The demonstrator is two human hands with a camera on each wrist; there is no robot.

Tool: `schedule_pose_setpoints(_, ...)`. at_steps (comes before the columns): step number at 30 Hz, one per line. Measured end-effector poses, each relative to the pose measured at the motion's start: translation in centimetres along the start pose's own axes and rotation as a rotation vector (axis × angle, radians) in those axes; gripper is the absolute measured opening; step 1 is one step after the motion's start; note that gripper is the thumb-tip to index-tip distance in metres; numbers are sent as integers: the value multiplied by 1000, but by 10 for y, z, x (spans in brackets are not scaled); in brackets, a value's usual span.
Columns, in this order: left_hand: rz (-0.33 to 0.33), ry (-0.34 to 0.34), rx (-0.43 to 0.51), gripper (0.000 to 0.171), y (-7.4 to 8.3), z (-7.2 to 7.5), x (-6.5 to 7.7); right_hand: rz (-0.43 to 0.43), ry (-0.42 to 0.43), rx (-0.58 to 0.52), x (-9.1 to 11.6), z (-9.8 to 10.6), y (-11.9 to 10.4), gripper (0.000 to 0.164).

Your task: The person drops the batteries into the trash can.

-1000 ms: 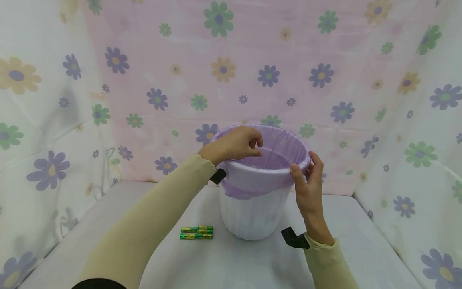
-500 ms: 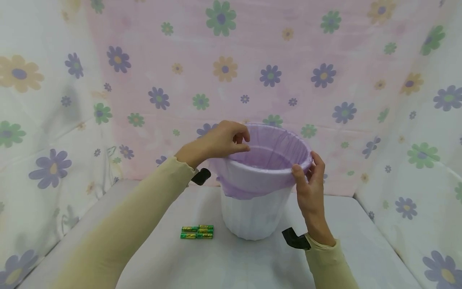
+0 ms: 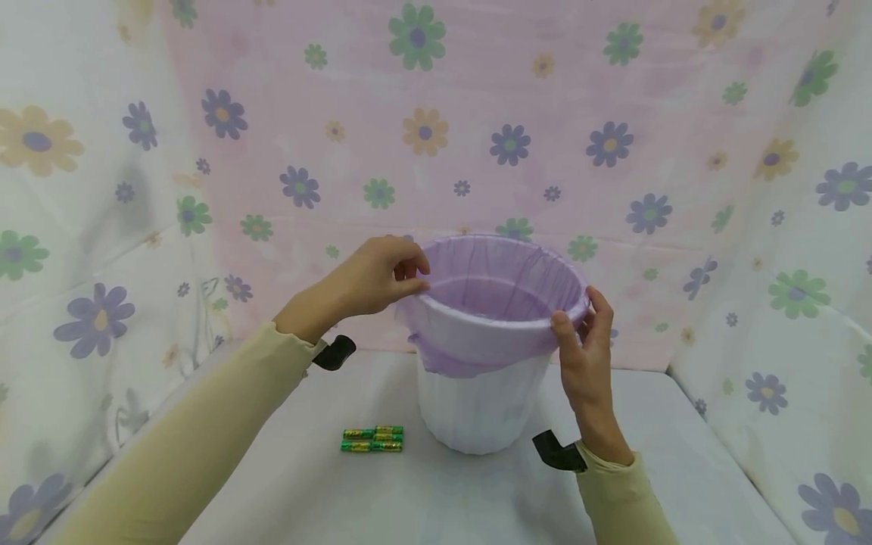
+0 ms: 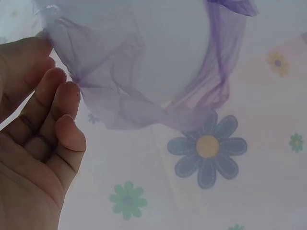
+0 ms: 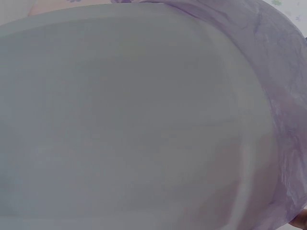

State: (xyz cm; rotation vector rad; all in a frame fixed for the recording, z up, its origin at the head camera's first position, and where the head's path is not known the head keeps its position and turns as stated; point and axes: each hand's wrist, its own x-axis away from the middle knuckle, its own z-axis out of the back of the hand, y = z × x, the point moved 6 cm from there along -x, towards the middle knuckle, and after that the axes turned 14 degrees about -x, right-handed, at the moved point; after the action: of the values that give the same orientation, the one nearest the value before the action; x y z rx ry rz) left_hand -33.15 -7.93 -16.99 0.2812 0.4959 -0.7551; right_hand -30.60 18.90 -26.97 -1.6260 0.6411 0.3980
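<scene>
In the head view a white bin [image 3: 481,412] stands upright on the desk [image 3: 402,499], a purple bag [image 3: 480,347] lining it and folded out over the rim. With the rim's far side as twelve o'clock, the left hand [image 3: 371,277] is at nine, thumb and curled fingers bent to a narrow gap by the bag's edge; I cannot tell whether that grip pinches the film. The right hand [image 3: 587,363] is between three and five, its grip holding the covered rim. Lining the bin looks mostly done, since the bag covers all of the rim that shows; the turned-down edge hangs unevenly, so smoothing it is probably what is left. Batteries [image 3: 381,438] lie together at eight o'clock from the bin, apart from both hands. In the left wrist view, fingertips touch the wrinkled bag at about ten o'clock, and a darker bunch at one suggests this side is less settled. In the right wrist view, the bag hangs along the bin wall from twelve to four o'clock.
</scene>
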Motion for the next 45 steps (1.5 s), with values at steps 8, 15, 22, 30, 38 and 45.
schedule_pose_setpoints(8,9,49,18,9,-9,4,22,2,5,-1,-1,1,2,60)
schedule_pose_setpoints(15,35,61,30,10,-20,-6,40,-2,1,-4,-1,1,3,59)
schedule_pose_setpoints(22,45,42,30,11,-26,-26,59,-3,-4,1,0,0,2,60)
schedule_pose_setpoints(30,34,-31,50,14,-24,-60,81,0,-6,-13,0,-2,1,59)
schedule_pose_setpoints(38,85,-146,50,16,-22,-96,102,-7,-8,-20,0,-2,1,60)
schedule_pose_setpoints(45,93,-201,74,15,-22,-123,118,9,-15,-21,-1,-1,0,60)
